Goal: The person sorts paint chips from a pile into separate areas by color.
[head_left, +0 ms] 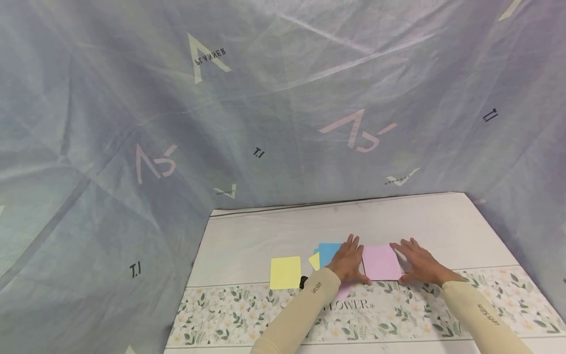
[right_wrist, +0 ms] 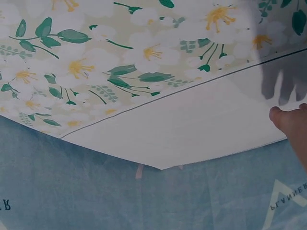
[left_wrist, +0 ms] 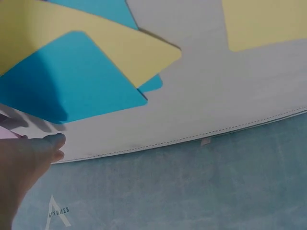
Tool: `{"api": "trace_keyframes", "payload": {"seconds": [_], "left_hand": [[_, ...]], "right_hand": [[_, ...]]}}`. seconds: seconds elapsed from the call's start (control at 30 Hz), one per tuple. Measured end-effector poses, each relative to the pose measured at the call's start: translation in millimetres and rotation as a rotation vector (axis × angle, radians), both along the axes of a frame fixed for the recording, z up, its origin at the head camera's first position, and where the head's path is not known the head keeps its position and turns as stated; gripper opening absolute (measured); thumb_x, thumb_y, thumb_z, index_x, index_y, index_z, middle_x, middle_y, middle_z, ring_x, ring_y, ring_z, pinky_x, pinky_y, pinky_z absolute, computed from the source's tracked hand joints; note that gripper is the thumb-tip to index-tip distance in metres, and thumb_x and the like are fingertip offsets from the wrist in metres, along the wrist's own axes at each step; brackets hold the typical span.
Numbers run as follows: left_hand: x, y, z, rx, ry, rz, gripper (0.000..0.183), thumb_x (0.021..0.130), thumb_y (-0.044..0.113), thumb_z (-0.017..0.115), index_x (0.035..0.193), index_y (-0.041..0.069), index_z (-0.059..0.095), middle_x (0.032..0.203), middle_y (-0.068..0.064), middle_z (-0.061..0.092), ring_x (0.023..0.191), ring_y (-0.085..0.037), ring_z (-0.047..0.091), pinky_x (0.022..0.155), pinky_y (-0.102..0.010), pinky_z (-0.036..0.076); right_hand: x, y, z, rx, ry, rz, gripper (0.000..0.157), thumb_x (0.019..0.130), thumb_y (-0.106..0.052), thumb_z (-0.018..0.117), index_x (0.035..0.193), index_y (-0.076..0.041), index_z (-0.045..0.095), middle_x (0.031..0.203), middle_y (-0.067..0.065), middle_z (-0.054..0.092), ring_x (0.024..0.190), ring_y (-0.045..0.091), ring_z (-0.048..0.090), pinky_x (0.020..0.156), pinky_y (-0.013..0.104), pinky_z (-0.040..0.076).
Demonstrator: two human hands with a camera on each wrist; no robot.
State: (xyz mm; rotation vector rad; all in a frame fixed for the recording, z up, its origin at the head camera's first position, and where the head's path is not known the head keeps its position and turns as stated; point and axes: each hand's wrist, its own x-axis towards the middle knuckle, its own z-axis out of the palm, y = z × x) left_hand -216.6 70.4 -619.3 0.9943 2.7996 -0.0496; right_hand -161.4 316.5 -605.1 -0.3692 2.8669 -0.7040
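A pink square card [head_left: 381, 263] lies flat on the table between my two hands. My left hand [head_left: 349, 260] is at its left edge, thumb and fingers spread. On the opposite side my right hand [head_left: 420, 263] has its fingertips right at the card's right edge, fingers extended. Blue cards [head_left: 329, 251] lie partly under the left hand, overlapping a yellow card [left_wrist: 120, 45]. Another bit of pink [head_left: 344, 292] shows beneath the left wrist. In the right wrist view only part of the right hand [right_wrist: 290, 122] appears, and the pink card is out of sight.
A separate yellow square card [head_left: 285, 273] lies at the left. A small black object [head_left: 303, 281] sits beside the left sleeve. The white table cover [head_left: 247, 236] has a floral band [head_left: 221, 314] along its front. Grey-blue printed cloth [head_left: 283, 123] hangs behind and at both sides.
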Motion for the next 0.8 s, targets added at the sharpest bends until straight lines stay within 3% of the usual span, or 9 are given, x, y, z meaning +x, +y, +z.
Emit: {"api": "trace_keyframes", "payload": {"seconds": [0.37, 0.8], "left_hand": [[-1.7, 5.2, -0.3, -0.030, -0.007, 0.011, 0.115, 0.065, 0.080, 0.070, 0.155, 0.018, 0.035, 0.167, -0.004, 0.016, 0.155, -0.020, 0.005, 0.124, -0.029, 0.016], [-2.7, 3.4, -0.9, -0.037, -0.027, -0.002, 0.115, 0.066, 0.080, 0.068, 0.155, 0.017, 0.034, 0.167, -0.008, 0.016, 0.155, -0.023, 0.008, 0.124, -0.029, 0.018]], "right_hand": [[-0.7, 1.5, -3.5, 0.022, 0.030, 0.000, 0.102, 0.059, -0.034, 0.094, 0.143, -0.001, 0.046, 0.148, 0.043, 0.030, 0.135, 0.067, 0.019, 0.102, 0.081, 0.021], [-5.1, 0.2, -2.6, 0.006, -0.018, -0.003, 0.102, 0.056, -0.033, 0.095, 0.142, -0.001, 0.049, 0.151, 0.044, 0.022, 0.138, 0.065, 0.014, 0.105, 0.080, 0.017]]}}
